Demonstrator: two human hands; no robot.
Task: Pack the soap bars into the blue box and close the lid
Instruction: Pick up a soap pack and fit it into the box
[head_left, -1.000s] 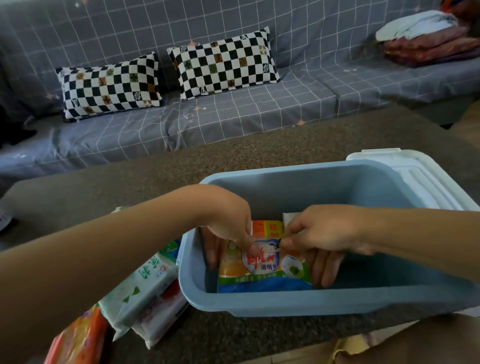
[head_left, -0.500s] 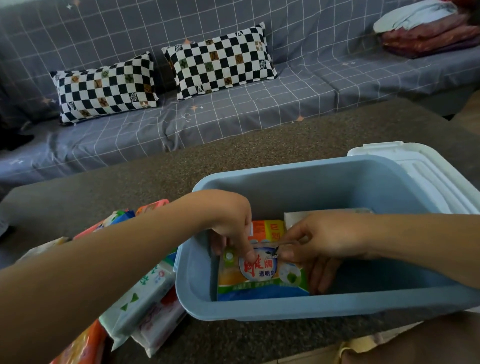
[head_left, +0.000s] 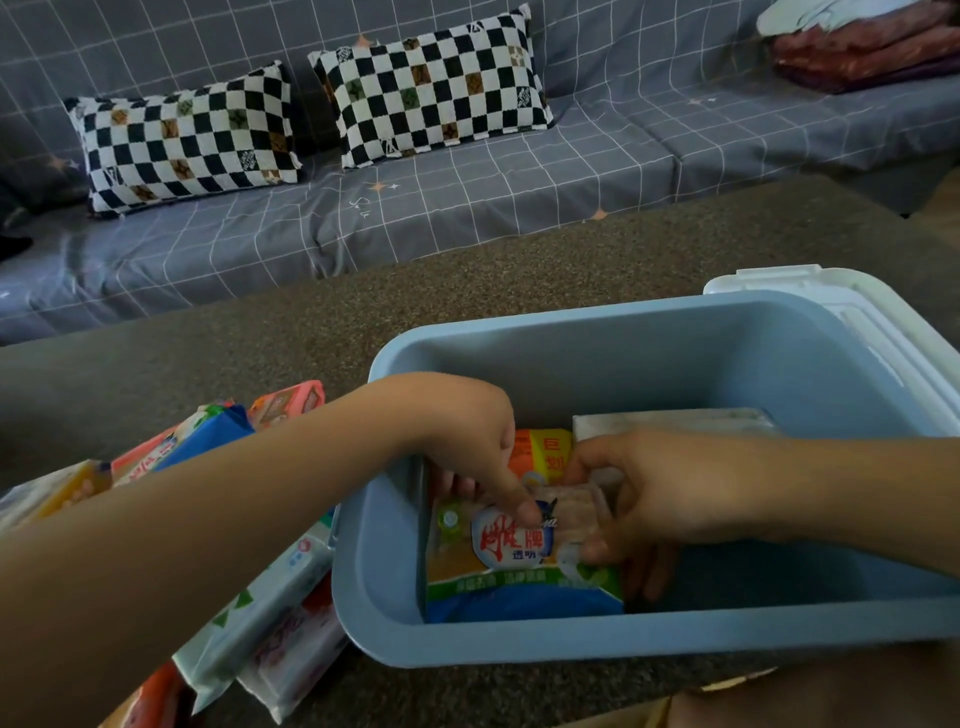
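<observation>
The blue box (head_left: 597, 647) stands open on the brown table, its white lid (head_left: 852, 306) lying behind its right end. Inside, at the left, lies a wrapped soap bar (head_left: 511, 577) in an orange, green and blue packet. My left hand (head_left: 470, 447) reaches in over the left wall and pinches the packet's top edge. From the right, my right hand (head_left: 654, 499) grips the same packet, fingers under its right side. An orange-yellow packet (head_left: 545, 449) and a pale flat pack (head_left: 675, 418) lie behind it in the box.
Several wrapped soap packs (head_left: 270, 608) are heaped on the table (head_left: 260, 353) left of the box. A grey checked sofa (head_left: 467, 197) with two chequered cushions (head_left: 431, 85) runs along the far side. Folded cloth (head_left: 857, 47) sits at the sofa's right end.
Both hands have stayed on the soap packet inside the box and shifted only slightly. The view has tilted, so more of the soap packs at the left show.
</observation>
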